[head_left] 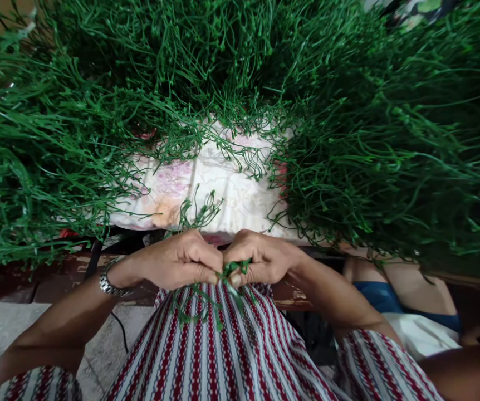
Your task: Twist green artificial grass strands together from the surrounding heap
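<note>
In front of the striped garment, my left hand [181,259] and my right hand [260,256] meet with fingers closed. Both pinch thin green stems [200,216] with small branched tips. Some of these tips stick up beyond my left hand, while other ends dangle below it over the garment. A small tangle of green shows between my right thumb and index finger. Just past my knuckles lies a pale flowered cloth [240,203] at the table edge. My fingers partly hide where the stems join.
Large heaps of similar green stems spread over the left side [43,161], the back and the right side [390,150] of the cloth. A worn brown wooden edge [60,278] runs below it. At lower right is another person's arm [465,373].
</note>
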A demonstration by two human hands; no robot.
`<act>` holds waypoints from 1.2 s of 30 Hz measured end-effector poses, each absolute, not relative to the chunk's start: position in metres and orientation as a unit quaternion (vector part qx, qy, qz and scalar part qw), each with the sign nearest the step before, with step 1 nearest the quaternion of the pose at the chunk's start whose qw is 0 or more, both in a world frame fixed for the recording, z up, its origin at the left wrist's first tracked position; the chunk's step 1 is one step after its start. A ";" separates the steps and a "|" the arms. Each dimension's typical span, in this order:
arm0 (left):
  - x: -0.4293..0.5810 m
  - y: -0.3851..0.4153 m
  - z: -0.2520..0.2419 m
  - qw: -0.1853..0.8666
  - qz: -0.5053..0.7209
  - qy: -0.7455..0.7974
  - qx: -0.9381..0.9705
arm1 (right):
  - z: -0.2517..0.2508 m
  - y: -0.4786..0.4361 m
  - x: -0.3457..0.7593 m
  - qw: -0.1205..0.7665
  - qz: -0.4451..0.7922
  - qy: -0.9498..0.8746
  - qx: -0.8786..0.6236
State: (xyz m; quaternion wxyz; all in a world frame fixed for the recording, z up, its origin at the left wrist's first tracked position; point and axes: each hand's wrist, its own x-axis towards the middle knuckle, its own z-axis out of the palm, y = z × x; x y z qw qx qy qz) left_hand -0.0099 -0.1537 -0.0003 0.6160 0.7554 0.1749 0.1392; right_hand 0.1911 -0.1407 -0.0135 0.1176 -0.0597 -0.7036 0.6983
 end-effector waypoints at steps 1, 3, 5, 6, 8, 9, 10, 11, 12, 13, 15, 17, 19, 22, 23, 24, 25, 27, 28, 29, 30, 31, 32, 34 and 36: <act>-0.011 -0.154 -0.004 0.632 0.156 0.148 0.744 | -0.015 -0.142 0.189 0.119 0.718 -0.685 -0.043; -0.012 -0.156 -0.011 0.656 0.174 0.127 0.724 | -0.021 -0.144 0.183 0.120 0.748 -0.652 -0.020; -0.012 -0.158 -0.016 0.681 0.176 0.127 0.699 | -0.027 -0.146 0.178 0.123 0.773 -0.623 -0.008; -0.012 -0.159 -0.017 0.696 0.178 0.128 0.684 | -0.030 -0.147 0.177 0.127 0.783 -0.609 -0.007; -0.010 -0.159 -0.018 0.727 0.192 0.125 0.648 | -0.034 -0.150 0.173 0.138 0.799 -0.585 -0.005; -0.008 -0.159 -0.018 0.741 0.201 0.121 0.629 | -0.035 -0.151 0.172 0.151 0.807 -0.571 -0.002; -0.007 -0.159 -0.019 0.755 0.209 0.119 0.610 | -0.037 -0.152 0.171 0.166 0.816 -0.553 0.003; -0.007 -0.159 -0.020 0.767 0.215 0.117 0.593 | -0.038 -0.154 0.170 0.184 0.826 -0.533 0.009; -0.006 -0.159 -0.021 0.778 0.219 0.118 0.577 | -0.040 -0.156 0.169 0.202 0.836 -0.510 0.014; -0.006 -0.159 -0.023 0.789 0.219 0.118 0.561 | -0.043 -0.158 0.168 0.219 0.845 -0.487 0.020; -0.006 -0.161 -0.028 0.808 0.223 0.123 0.532 | -0.049 -0.163 0.166 0.240 0.862 -0.446 0.027; -0.007 -0.163 -0.032 0.819 0.234 0.130 0.508 | -0.056 -0.169 0.163 0.252 0.874 -0.414 0.029; -0.005 -0.167 -0.035 0.824 0.244 0.144 0.491 | -0.060 -0.174 0.159 0.270 0.881 -0.387 0.027; 0.001 -0.170 -0.035 0.837 0.300 0.160 0.429 | -0.059 -0.174 0.153 0.347 0.866 -0.351 0.087; 0.004 -0.171 -0.033 0.839 0.335 0.167 0.394 | -0.056 -0.171 0.153 0.380 0.848 -0.348 0.121; 0.006 -0.171 -0.032 0.837 0.373 0.178 0.358 | -0.051 -0.167 0.154 0.412 0.827 -0.357 0.138; 0.008 -0.170 -0.030 0.830 0.406 0.195 0.329 | -0.046 -0.161 0.158 0.439 0.804 -0.381 0.127; 0.009 -0.165 -0.025 0.804 0.442 0.250 0.311 | -0.034 -0.147 0.169 0.470 0.749 -0.466 0.007; 0.008 -0.162 -0.021 0.785 0.446 0.287 0.319 | -0.028 -0.140 0.176 0.470 0.714 -0.513 -0.077; 0.007 -0.158 -0.018 0.764 0.446 0.325 0.333 | -0.022 -0.134 0.183 0.469 0.674 -0.553 -0.145; 0.005 -0.155 -0.015 0.741 0.448 0.360 0.346 | -0.016 -0.130 0.189 0.461 0.633 -0.588 -0.200; 0.003 -0.151 -0.012 0.716 0.452 0.394 0.357 | -0.010 -0.127 0.195 0.462 0.599 -0.608 -0.244; 0.002 -0.147 -0.010 0.691 0.460 0.420 0.367 | -0.004 -0.126 0.200 0.465 0.573 -0.616 -0.276; 0.004 -0.141 -0.006 0.646 0.488 0.447 0.380 | 0.008 -0.128 0.205 0.485 0.523 -0.622 -0.323; 0.009 -0.136 -0.003 0.610 0.520 0.457 0.385 | 0.019 -0.133 0.208 0.508 0.463 -0.635 -0.353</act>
